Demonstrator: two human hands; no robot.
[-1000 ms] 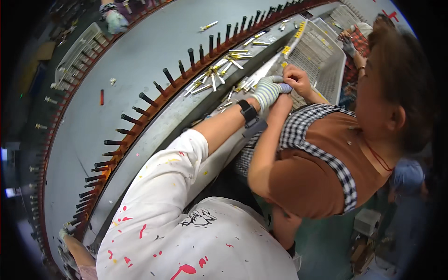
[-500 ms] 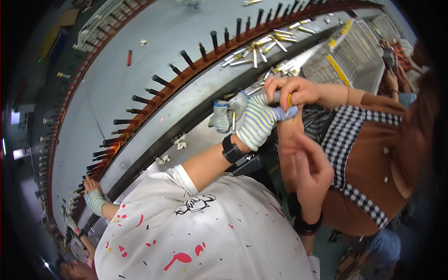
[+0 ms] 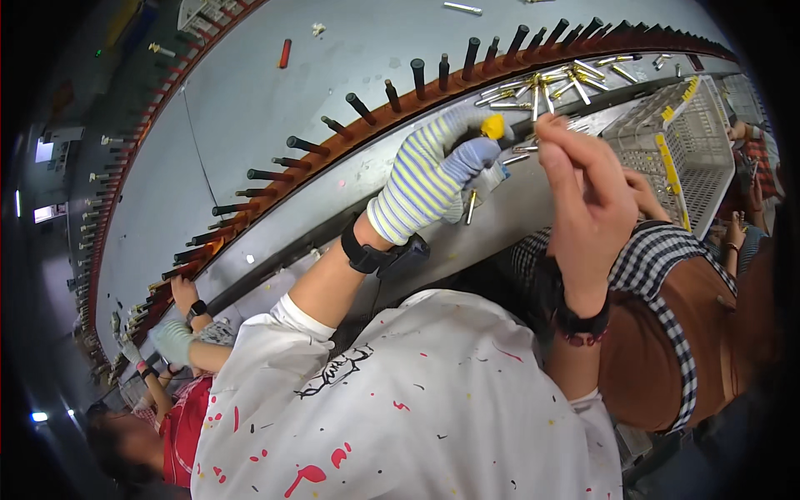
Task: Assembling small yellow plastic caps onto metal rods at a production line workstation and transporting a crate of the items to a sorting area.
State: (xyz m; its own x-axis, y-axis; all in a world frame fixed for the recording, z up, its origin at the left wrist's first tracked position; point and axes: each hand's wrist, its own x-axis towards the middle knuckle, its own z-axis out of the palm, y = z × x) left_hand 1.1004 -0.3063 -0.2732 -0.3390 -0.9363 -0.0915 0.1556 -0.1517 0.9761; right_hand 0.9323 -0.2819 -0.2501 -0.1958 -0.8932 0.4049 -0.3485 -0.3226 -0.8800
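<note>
My left hand (image 3: 425, 175), in a striped knit glove with bluish fingertips, is closed on a small yellow piece (image 3: 493, 127) held at the fingertips above the table edge. Bare, with a dark band and red beads at the wrist, my right hand (image 3: 587, 196) is raised just right of it. Its thumb and forefinger are drawn together; whether they hold anything is unclear. Partly behind the left hand lies a striped glove (image 3: 498, 177), with a small metal tube (image 3: 472, 207) beside it.
Upright dark pegs (image 3: 418, 77) line a curved brown rail. Beyond the left hand lie several silver-and-yellow tubes (image 3: 575, 79). A grey crate (image 3: 700, 158) stands at right. A co-worker in a checked apron (image 3: 642, 271) is close on the right; another's hand (image 3: 185, 292) is at left.
The co-worker's hand has drawn back from my left hand, where the yellow piece now shows. My left hand has moved left and up; my right hand has risen beside it.
</note>
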